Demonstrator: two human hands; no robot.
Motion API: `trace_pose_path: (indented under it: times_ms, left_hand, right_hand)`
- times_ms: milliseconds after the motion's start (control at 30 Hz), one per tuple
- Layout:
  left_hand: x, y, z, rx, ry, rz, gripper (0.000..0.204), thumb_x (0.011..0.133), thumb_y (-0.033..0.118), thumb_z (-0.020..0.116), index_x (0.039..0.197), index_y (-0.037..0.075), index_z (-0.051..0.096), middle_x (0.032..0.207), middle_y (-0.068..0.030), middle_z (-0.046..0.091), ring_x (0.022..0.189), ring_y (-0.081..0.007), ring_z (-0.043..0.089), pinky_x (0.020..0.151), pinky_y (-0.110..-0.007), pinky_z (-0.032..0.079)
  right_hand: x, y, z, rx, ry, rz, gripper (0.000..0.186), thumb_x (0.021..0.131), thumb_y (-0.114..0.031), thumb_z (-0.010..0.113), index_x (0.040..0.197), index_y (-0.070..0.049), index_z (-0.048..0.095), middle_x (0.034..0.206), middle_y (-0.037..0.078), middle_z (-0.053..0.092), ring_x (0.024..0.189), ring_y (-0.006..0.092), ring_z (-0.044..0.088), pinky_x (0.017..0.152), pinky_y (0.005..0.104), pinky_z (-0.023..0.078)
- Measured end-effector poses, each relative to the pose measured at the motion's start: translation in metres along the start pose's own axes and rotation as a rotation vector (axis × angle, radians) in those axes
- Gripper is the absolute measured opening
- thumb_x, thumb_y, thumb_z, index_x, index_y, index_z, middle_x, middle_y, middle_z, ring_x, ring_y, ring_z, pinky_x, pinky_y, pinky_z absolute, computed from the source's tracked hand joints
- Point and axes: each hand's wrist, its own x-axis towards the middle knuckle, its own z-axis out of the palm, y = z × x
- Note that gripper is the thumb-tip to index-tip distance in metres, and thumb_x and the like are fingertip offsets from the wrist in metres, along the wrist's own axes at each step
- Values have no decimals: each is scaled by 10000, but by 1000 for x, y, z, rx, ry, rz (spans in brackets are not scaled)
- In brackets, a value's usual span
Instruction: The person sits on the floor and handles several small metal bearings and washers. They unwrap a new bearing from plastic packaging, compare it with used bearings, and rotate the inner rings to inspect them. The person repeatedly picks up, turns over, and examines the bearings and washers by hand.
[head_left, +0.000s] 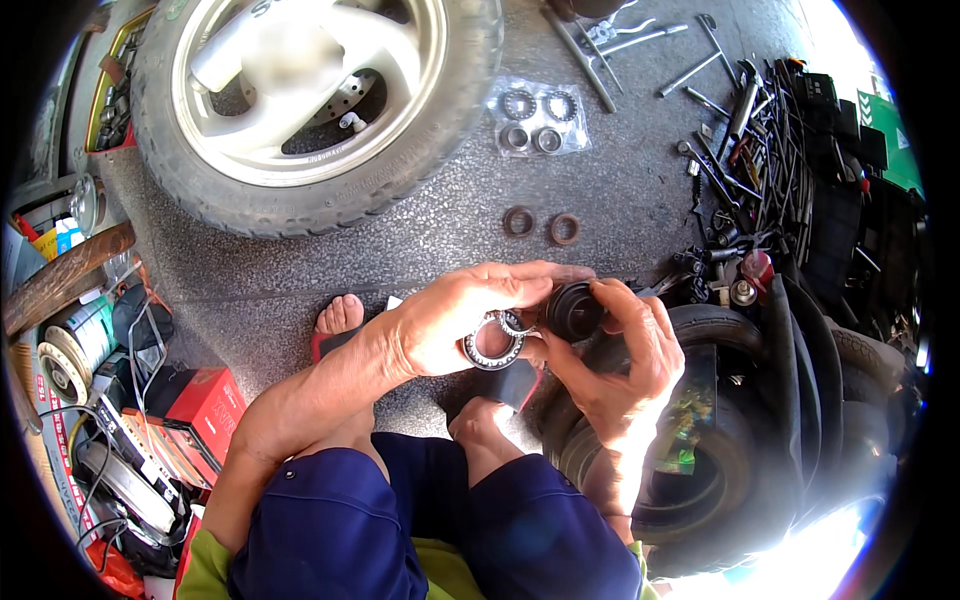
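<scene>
My left hand [446, 318] is closed around a steel ball bearing ring [493, 342], a round cage with small balls along its rim. Part of a second ring shows beside it, mostly hidden by my fingers. In my right hand [632, 365], thumb and fingers grip a black ring-shaped part [575, 312] with a dark hollow middle. Both hands are close together above my feet, and my left fingertips reach over the black part. On the floor beyond them lie a brown ring [519, 222] and a second brown ring [564, 229]. Farther off is a clear plastic pack [541, 118] holding several bearing rings.
A wheel with a tyre [300, 215] lies at the far left. T-handle wrenches [580, 60] rest at the back. Many hand tools [745, 160] are heaped on the right, above stacked tyres [700, 480]. A red box [212, 425] and wire spools [70, 355] stand at left.
</scene>
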Motion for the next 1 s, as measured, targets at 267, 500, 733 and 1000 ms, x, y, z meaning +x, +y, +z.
trace_pose_path:
  times_ms: [267, 500, 733, 1000]
  left_hand:
    - [2, 2, 8, -135, 19, -43, 554, 976, 454, 439, 1303, 10, 490, 1187, -105, 583, 1032, -183, 600, 864, -331, 531]
    - [-1, 3, 10, -71, 53, -61, 661, 940, 548, 433, 1312, 2, 466, 1233, -127, 543, 1096, -221, 569, 911, -374, 527]
    - [2, 0, 5, -85, 20, -64, 718, 923, 599, 412, 1322, 3, 452, 1272, -119, 516, 1119, -201, 556, 929, -344, 515]
    - [8, -5, -1, -116, -1, -41, 730, 925, 622, 378, 1303, 6, 479, 1260, -104, 540, 1154, -187, 543, 960, -295, 486]
  right_hand:
    - [3, -8, -3, 78, 6, -43, 479, 550, -77, 833, 980, -22, 630, 931, 111, 680, 729, 256, 640, 645, 330, 522]
    - [2, -11, 5, 144, -80, -57, 453, 575, -62, 818, 982, -11, 627, 938, 112, 677, 778, 267, 666, 662, 333, 546]
    - [2, -12, 8, 244, -126, -4, 474, 601, -39, 801, 1033, -10, 609, 1000, 121, 662, 808, 248, 684, 639, 305, 581]
    - [0, -5, 16, 357, -115, 6, 487, 615, -15, 790, 1062, -4, 596, 1083, 133, 644, 868, 260, 685, 667, 315, 595]
